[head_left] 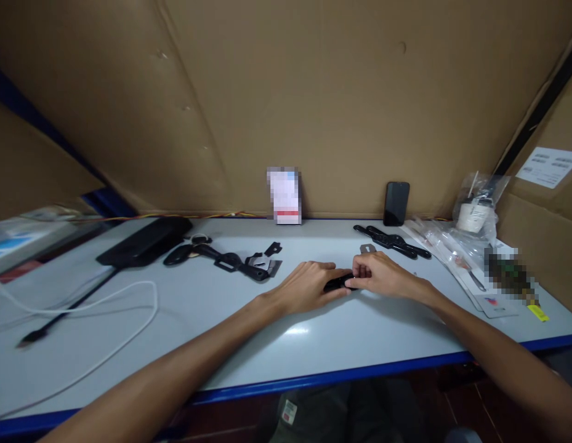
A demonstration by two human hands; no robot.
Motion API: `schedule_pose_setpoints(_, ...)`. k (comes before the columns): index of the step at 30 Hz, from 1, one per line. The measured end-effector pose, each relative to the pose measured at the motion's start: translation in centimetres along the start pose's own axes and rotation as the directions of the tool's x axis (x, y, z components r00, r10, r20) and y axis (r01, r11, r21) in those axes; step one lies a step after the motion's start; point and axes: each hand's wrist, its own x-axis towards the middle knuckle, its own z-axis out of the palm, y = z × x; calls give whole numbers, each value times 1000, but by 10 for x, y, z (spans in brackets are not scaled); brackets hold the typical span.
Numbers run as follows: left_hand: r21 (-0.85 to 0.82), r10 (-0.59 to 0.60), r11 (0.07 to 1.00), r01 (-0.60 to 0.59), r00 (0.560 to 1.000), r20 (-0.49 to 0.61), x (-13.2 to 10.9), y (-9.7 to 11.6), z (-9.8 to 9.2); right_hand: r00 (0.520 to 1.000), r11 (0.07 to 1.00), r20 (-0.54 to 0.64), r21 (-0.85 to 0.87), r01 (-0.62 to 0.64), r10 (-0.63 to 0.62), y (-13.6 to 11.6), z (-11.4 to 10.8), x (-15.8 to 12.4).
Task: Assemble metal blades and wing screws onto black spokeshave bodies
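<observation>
A black spokeshave (337, 283) lies low over the table between my hands, mostly covered by fingers. My left hand (308, 286) is closed over its left part, palm down. At its right part, my right hand (374, 275) pinches with thumb and bent fingers; any small part in that pinch is hidden. Just beyond the right fingers rests a flat grey blade (367, 248). More black spokeshaves (391, 240) lie together farther right. Left of my hands is another black spokeshave (230, 261), with loose grey and black metal pieces (267, 261) beside it.
A long black case-like object (147, 241) with a cable and a white cable (154, 301) occupy the left. A lit phone (286, 195) and a dark phone (396, 203) lean on the cardboard wall. Plastic packets (461, 271) and a bagged white cup (475, 213) stand right.
</observation>
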Motion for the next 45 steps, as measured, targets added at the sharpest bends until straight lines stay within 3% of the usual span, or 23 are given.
schedule_pose_setpoints(18, -6, 18, 1000, -18, 1000, -10, 0, 0, -1, 999, 1000, -39, -15, 15, -15, 4, 5, 1)
schedule_pose_setpoints(25, -4, 13, 1000, -13, 1000, -9, 0, -1, 1, 996, 992, 18, 87, 89, -91, 5, 1, 0)
schedule_pose_setpoints(30, 3, 10, 1000, -10, 1000, -2, 0, -1, 0, 999, 999, -39, 24, 31, -31, 6, 2, -1)
schedule_pose_setpoints(37, -4, 5, 1000, -5, 1000, 0, -1, -2, 1, 982, 982, -3, 32, 188, -188, 10, 0, 0)
schedule_pose_setpoints(45, 13, 11, 1000, -11, 1000, 6, -1, -2, 1, 993, 981, -96, 171, 90, -74, 4, 6, 2)
